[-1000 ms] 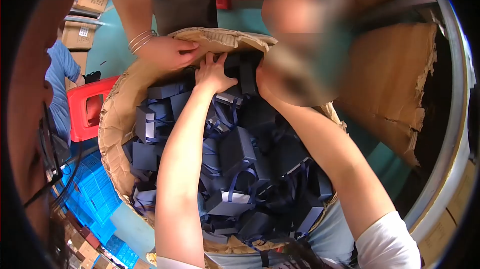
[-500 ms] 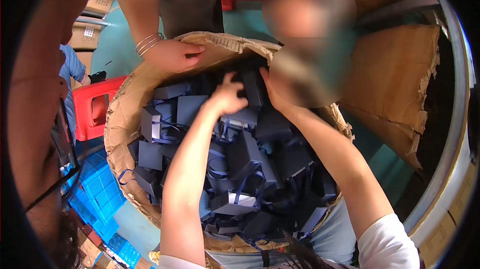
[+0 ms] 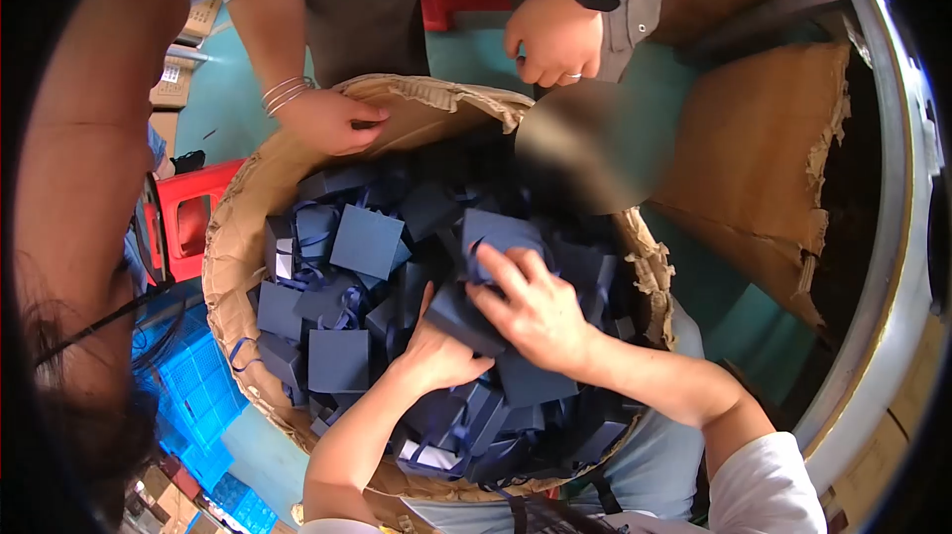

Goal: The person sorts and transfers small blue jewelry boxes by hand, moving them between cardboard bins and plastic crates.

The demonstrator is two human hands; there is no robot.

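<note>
A big round cardboard bin is filled with small dark blue gift boxes, several with blue ribbons. Both my hands reach into the pile near its middle. My right hand has its bent fingers over the top of one dark blue gift box, which is tilted. From the near left, my left hand holds the same box, thumb raised along its side and other fingers partly hidden under it. Another blue box lies just beyond my right fingertips.
Across the bin, another person's hand with bracelets rests by the rim; a second hand, below a black wristband, hangs above it. A red stool and blue crates stand left. A torn cardboard sheet leans right.
My hands have come from the far side of the pile toward the near middle and closed on a box. Boxes in the pile have shifted. A hand with a black wristband now shows clearly.
</note>
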